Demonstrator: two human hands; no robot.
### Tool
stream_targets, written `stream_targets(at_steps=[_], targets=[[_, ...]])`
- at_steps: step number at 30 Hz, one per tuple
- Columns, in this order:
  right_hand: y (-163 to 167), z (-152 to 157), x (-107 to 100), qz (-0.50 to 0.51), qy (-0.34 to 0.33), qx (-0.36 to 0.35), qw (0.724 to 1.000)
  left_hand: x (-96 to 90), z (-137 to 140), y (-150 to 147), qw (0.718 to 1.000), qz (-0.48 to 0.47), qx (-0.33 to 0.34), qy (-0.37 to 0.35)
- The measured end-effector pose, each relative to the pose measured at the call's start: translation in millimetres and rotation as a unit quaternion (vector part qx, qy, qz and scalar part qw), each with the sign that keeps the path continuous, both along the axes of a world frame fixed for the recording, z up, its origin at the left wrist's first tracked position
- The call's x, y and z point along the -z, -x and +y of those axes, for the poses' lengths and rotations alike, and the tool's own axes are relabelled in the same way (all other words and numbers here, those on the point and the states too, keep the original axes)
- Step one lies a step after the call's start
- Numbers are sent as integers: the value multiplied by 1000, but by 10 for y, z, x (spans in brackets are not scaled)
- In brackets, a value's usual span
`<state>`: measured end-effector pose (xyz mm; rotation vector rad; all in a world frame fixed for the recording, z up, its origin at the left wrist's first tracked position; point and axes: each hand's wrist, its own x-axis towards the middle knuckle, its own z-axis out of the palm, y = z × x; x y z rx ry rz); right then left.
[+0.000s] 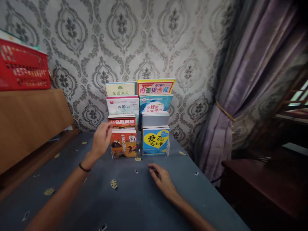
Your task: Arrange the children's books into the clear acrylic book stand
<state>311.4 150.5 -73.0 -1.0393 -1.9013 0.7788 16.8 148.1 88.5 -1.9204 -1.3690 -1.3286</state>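
My left hand, with a dark band on its wrist, is raised at the left side of a tiered book stand. Its loosely bent fingertips are at the left edge of a red-and-black book; whether they touch it I cannot tell. Just below is an orange book with horses on its cover. My right hand hovers low over the bed, fingers slightly curled and apart, holding nothing. The blue book with a yellow heart stands beyond it. The clear stand shows at the lower right of the books.
Behind stand a white book, a pale green book, a teal book and a red-yellow book. A red basket sits on a wooden board at left. A purple curtain hangs at right.
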Motion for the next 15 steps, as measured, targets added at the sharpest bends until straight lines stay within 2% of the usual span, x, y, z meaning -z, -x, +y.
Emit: stream_targets(at_steps=[4, 7, 10, 15], targets=[[173, 26, -199, 25, -4, -11, 1000, -625, 385, 283, 997, 34, -64, -41], [256, 14, -201, 38, -12, -12, 999, -926, 599, 341, 992, 98, -75, -35], [264, -10, -87, 44, -8, -6, 999, -1068, 718, 317, 983, 161, -84, -14], [186, 17, 79, 43, 16, 0, 999, -1125, 813, 276, 976, 200, -92, -3]])
